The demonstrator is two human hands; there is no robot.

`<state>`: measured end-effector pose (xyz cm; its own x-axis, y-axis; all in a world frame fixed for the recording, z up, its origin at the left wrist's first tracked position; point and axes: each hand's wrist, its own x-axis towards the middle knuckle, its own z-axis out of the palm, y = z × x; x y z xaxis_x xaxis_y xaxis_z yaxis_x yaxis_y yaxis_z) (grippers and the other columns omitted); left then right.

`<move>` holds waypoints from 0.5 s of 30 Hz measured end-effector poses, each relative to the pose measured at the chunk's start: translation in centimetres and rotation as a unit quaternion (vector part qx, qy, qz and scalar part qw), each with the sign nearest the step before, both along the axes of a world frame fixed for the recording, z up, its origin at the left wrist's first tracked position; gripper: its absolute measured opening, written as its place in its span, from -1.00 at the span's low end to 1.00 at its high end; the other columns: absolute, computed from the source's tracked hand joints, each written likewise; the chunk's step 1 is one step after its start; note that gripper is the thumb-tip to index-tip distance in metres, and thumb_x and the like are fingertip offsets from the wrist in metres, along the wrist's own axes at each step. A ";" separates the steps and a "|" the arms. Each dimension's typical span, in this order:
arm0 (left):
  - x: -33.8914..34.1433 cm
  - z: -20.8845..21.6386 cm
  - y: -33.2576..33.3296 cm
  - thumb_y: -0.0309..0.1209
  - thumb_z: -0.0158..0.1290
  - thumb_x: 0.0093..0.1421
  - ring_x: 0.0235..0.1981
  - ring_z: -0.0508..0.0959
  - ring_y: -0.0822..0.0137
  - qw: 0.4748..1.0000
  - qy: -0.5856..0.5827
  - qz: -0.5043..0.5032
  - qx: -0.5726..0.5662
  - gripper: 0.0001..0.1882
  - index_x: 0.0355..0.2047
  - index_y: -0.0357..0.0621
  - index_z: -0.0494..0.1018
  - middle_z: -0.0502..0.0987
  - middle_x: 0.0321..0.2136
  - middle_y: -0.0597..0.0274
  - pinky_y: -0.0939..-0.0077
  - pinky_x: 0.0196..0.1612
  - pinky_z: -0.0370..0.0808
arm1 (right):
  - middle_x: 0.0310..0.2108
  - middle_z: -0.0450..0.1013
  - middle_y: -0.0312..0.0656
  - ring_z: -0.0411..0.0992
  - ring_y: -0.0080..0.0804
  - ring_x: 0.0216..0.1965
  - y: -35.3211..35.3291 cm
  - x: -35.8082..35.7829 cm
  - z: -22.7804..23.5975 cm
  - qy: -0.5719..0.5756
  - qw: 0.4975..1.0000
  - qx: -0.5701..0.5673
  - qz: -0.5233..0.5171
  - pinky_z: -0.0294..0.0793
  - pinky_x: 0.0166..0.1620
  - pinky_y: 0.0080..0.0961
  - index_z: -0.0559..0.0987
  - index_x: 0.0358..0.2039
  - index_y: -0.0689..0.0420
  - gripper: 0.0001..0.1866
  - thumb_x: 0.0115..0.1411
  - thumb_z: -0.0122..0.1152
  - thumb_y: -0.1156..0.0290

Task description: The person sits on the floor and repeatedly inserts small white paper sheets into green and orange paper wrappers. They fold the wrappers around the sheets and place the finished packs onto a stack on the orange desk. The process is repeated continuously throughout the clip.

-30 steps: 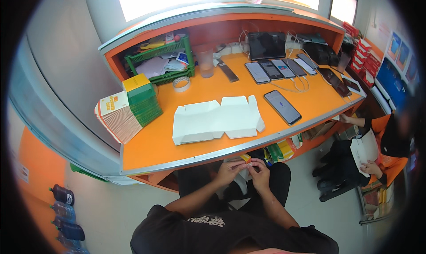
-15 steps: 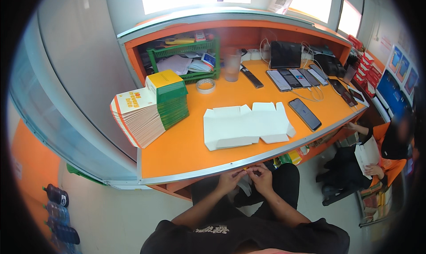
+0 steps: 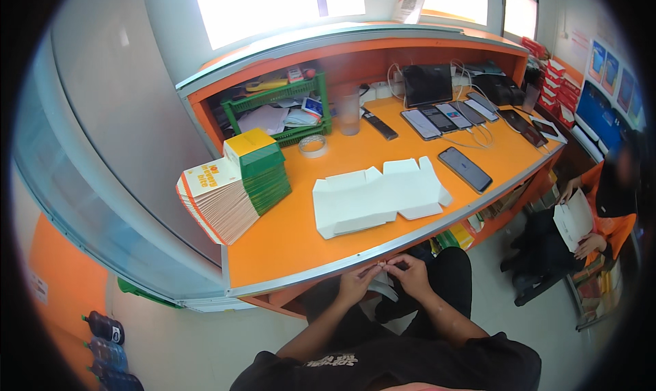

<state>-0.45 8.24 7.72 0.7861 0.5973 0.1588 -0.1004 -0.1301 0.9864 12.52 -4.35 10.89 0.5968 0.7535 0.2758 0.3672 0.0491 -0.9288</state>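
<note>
Just below the front edge of the orange desk, my left hand and my right hand meet at the fingertips. Both are pinched together on something too small to make out. A pale, thin piece shows between and below them, over my lap; whether my fingers hold it I cannot tell. On the desk in front of my hands lie flat white carton blanks with cut flaps. To their left, a thick fanned stack of folded cartons in green, yellow and white leans over.
Behind are a tape roll, a clear cup, a green basket with papers, and a black phone. More phones with cables lie by a tablet. A seated person holds white card at right.
My view has shifted slightly, so the desk sits differently in the picture. My hands stay together at the desk edge, fingertips still pinched. An orange bit seen earlier at the fingertips is less visible.
</note>
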 end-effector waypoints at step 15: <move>11.8 0.9 -5.0 -0.38 0.15 0.20 -0.22 0.57 0.36 0.994 0.008 -0.016 -0.112 -0.70 -0.09 -0.24 0.51 0.60 -0.21 0.15 0.43 -0.22 0.52 | -0.25 0.46 -0.13 0.48 -0.41 -0.21 -3.7 6.5 -6.4 0.093 0.979 0.127 -0.131 0.49 -0.14 -0.48 0.39 -0.35 0.19 -0.73 0.10 0.36 0.48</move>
